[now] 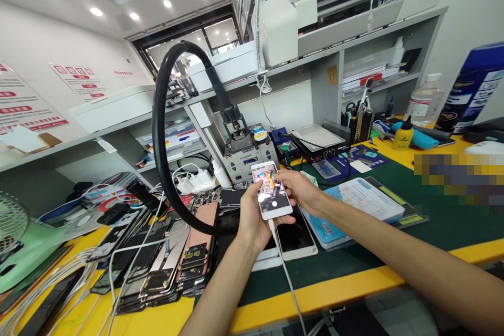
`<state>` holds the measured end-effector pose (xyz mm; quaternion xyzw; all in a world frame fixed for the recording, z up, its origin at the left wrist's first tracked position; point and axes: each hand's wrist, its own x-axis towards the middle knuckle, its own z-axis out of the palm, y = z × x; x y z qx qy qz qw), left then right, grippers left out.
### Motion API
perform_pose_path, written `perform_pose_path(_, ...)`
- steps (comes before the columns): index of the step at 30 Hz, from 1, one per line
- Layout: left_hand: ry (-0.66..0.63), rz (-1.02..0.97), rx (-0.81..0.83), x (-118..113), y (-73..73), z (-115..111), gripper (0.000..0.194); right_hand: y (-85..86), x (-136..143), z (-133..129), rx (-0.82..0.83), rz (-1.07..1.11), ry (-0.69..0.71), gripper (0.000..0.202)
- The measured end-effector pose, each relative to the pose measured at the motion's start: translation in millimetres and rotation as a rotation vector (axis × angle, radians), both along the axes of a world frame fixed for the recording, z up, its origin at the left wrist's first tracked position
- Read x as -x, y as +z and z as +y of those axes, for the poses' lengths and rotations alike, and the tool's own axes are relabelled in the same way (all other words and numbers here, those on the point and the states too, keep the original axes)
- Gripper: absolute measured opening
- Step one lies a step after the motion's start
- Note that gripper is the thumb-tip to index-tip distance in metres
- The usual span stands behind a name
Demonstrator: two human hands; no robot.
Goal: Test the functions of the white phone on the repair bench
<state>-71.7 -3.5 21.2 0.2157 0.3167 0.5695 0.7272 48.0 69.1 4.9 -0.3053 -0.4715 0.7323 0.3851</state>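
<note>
A white smartphone [281,214], its screen lit with a camera-like picture, is held up over the bench's front part. My left hand [251,215] is closed round it from below and the left, with the thumb on the screen's left edge and fingertips showing past the lower right corner. At the upper right edge of the phone, my right hand [301,189] has its fingers curled against it. A white charging cable [281,257] is plugged into the bottom end and hangs down past the bench edge. Beneath lies another phone with a dark screen [297,236].
Stacks of phone parts [197,252] lie to the left, beside loose cables and a green fan [23,241]. A black hose [159,115] arches from a hot-air station [246,163]. To the right are a blue-white box [354,205] and a yellow bottle [403,136].
</note>
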Motion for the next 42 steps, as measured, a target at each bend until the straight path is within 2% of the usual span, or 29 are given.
perform_pose_path(8, -0.007, 0.005, -0.002, 1, -6.2, 3, 0.042, -1.9, 0, 1, 0.005, 0.004, 0.006, 0.016)
perform_pose_path(22, -0.007, -0.018, -0.020, 0, -4.0, 1, 0.049, 4.0, -1, -4, 0.005, -0.033, -0.007, 0.015)
perform_pose_path(28, 0.001, 0.030, -0.048, 0, -5.8, 2, 0.050, 7.3, -1, -7, -0.059, -0.106, -0.019, 0.016)
perform_pose_path(36, 0.020, 0.095, -0.084, -3, -7.2, 1, 0.050, 11.6, -1, -12, -0.124, -0.245, -0.057, 0.027)
perform_pose_path(42, 0.031, 0.105, -0.089, -5, -3.4, -1, 0.050, 3.5, 0, -6, -0.091, -0.125, -0.036, 0.022)
